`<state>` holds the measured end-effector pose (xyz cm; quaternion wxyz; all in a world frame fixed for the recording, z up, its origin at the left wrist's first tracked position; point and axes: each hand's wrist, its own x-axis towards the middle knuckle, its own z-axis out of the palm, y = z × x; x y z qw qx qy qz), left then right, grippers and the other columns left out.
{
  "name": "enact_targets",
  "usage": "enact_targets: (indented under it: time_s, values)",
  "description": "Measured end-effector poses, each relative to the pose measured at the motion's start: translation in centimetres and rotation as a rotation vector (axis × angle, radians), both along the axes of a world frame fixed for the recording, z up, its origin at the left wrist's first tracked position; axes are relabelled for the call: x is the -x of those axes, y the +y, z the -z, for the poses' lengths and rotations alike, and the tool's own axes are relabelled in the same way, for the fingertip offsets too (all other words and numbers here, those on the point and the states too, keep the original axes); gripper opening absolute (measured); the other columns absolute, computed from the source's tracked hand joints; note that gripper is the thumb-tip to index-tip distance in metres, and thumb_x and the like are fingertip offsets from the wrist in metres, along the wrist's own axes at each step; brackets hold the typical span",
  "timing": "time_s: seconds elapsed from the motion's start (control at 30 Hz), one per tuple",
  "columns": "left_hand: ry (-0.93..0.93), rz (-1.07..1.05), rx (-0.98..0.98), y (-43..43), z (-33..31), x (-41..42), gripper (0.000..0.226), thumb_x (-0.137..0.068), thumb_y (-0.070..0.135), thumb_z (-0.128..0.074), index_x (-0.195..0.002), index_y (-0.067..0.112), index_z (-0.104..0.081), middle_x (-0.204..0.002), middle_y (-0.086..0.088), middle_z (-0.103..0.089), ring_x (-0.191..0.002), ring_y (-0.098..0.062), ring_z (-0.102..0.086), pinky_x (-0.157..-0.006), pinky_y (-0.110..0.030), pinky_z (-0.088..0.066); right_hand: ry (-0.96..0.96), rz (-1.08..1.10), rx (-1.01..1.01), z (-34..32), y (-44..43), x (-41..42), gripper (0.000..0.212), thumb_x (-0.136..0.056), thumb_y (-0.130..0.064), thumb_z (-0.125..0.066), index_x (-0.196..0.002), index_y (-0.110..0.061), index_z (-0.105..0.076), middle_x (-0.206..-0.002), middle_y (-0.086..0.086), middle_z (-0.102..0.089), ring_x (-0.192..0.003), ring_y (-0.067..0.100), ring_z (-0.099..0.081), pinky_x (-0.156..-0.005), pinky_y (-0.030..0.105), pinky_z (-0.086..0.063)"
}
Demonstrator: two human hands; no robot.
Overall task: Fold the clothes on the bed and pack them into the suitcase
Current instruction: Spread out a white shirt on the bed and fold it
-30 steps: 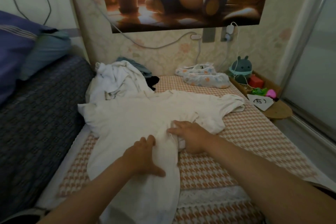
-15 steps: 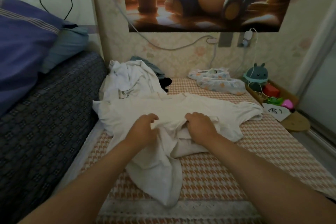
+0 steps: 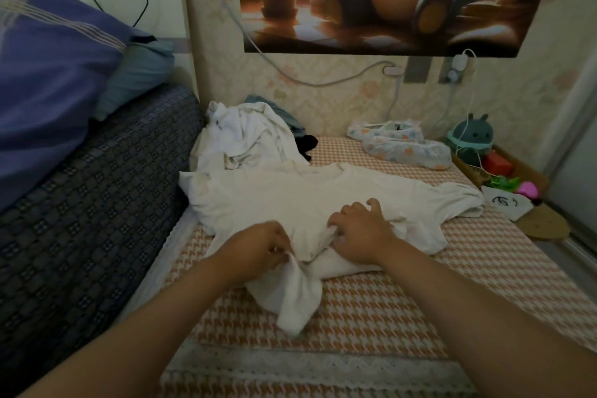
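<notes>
Surface: orange houndstooth bed cover [image 3: 371, 317], with a lace band along the bottom of the frame. Lower centre: a loose tail of the white T-shirt [image 3: 290, 200] trails toward me. Left hand [image 3: 258, 250]: fingers curled, pinching the hem. Right hand [image 3: 361, 233], just right of it: thumb nips the same hem, other fingers spread on the cloth. The shirt lies directly beyond both hands, collar toward the wall and sleeves spanning mid frame; both hands are equally near it.

Judgement: the fold goes away from me, over the chest. There is open cover to the right, but the dark quilted blanket [image 3: 80, 203] crowds the left sleeve. Upper centre: unfolded pile [image 3: 245, 142]. The suitcase is not in view.
</notes>
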<state>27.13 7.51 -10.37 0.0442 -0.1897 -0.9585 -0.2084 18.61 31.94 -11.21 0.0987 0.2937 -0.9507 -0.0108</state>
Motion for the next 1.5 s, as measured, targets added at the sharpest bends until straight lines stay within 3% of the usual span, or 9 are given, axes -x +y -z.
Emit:
enact_targets:
  time_s: [0.1,0.27,0.4,0.53,0.73,0.9,1.07,1.33,1.5]
  values:
    - [0.188,-0.309,-0.231,-1.0,-1.7,1.7,0.013,-0.092,0.022,-0.065,-0.095,0.018,-0.078,-0.090,0.002,-0.057,-0.075,-0.011,-0.052,-0.074,-0.029,-0.043,0.056,0.093,-0.057,-1.3,-0.8,0.3,0.027,-0.090,-0.048,-0.054,-0.099,-0.029,-0.070,-0.099,-0.002,-0.058,-0.100,0.022,-0.052,-0.093,0.041,-0.029]
    - [-0.154,-0.690,-0.985,-2.3,-4.4,5.5,0.037,-0.101,0.021,-0.050,-0.072,0.003,-0.065,-0.068,-0.013,-0.069,-0.052,-0.025,-0.063,-0.049,-0.030,-0.053,-0.327,0.383,0.628,-4.6,-2.4,3.7,0.026,-0.086,-0.035,-0.068,-0.068,-0.017,-0.065,-0.070,-0.001,-0.062,-0.068,0.020,-0.062,-0.057,0.028,-0.047]
    - [-0.188,-0.718,-1.291,-4.2,-3.6,10.1,0.022,-0.101,0.018,-0.046,-0.114,0.005,-0.059,-0.101,-0.013,-0.071,-0.084,-0.027,-0.070,-0.082,-0.043,-0.057,-0.236,0.424,0.775,-5.7,-4.3,8.7,0.014,-0.089,-0.026,-0.064,-0.096,-0.017,-0.071,-0.095,0.003,-0.071,-0.093,0.023,-0.069,-0.067,0.025,-0.046]
    - [-0.006,-0.623,-0.754,-5.4,-1.0,11.3,0.077,-0.096,0.020,-0.057,-0.156,0.026,-0.009,-0.137,0.006,-0.040,-0.122,-0.013,-0.043,-0.103,-0.029,-0.037,-0.571,0.201,0.537,-4.6,-5.5,10.9,0.092,-0.091,-0.030,-0.069,-0.159,-0.024,-0.008,-0.158,0.006,-0.032,-0.139,0.027,-0.039,-0.105,0.031,-0.037]
    - [-0.172,-0.410,0.022,-6.1,3.2,9.0,0.070,-0.088,0.053,-0.059,-0.149,0.029,-0.034,-0.157,-0.002,-0.023,-0.141,-0.028,-0.029,-0.112,-0.043,-0.033,-0.354,-0.073,0.154,0.0,-5.8,7.4,0.068,-0.080,-0.056,-0.065,-0.142,-0.035,-0.045,-0.147,-0.007,-0.041,-0.132,0.017,-0.042,-0.111,0.037,-0.030]
    - [0.085,-0.509,-0.022,-7.5,4.7,6.3,0.036,-0.091,0.014,-0.056,-0.125,0.025,-0.052,-0.121,-0.010,-0.049,-0.105,-0.030,-0.054,-0.077,-0.028,-0.042,0.096,0.005,-0.200,2.4,-5.4,7.8,0.026,-0.096,-0.022,-0.042,-0.108,-0.023,-0.066,-0.113,0.000,-0.061,-0.099,0.023,-0.054,-0.085,0.037,-0.031]
    - [0.041,-0.666,0.017,-9.7,3.0,6.7,0.039,-0.090,0.012,-0.057,-0.128,0.020,-0.055,-0.119,-0.008,-0.061,-0.107,-0.029,-0.058,-0.086,-0.035,-0.048,0.241,0.254,0.188,-0.7,-6.2,9.2,0.028,-0.098,-0.024,-0.047,-0.086,-0.015,-0.070,-0.096,0.007,-0.060,-0.080,0.026,-0.054,-0.060,0.031,-0.031]
    - [0.247,-0.435,0.100,-8.0,2.2,13.6,0.033,-0.093,0.027,-0.054,-0.126,0.031,-0.056,-0.123,-0.001,-0.050,-0.113,-0.025,-0.048,-0.081,-0.036,-0.046,0.047,0.616,0.198,-3.1,-7.5,14.7,0.028,-0.096,-0.017,-0.046,-0.118,-0.012,-0.063,-0.123,0.009,-0.061,-0.114,0.028,-0.059,-0.096,0.038,-0.045]
    - [0.088,-0.514,0.151,-9.2,3.7,16.9,0.032,-0.092,0.033,-0.057,-0.123,0.032,-0.064,-0.132,-0.005,-0.047,-0.119,-0.031,-0.047,-0.092,-0.036,-0.042,0.470,0.282,0.103,0.0,-7.0,17.0,0.033,-0.083,-0.003,-0.055,-0.115,-0.011,-0.062,-0.115,0.018,-0.058,-0.104,0.036,-0.056,-0.091,0.045,-0.046]
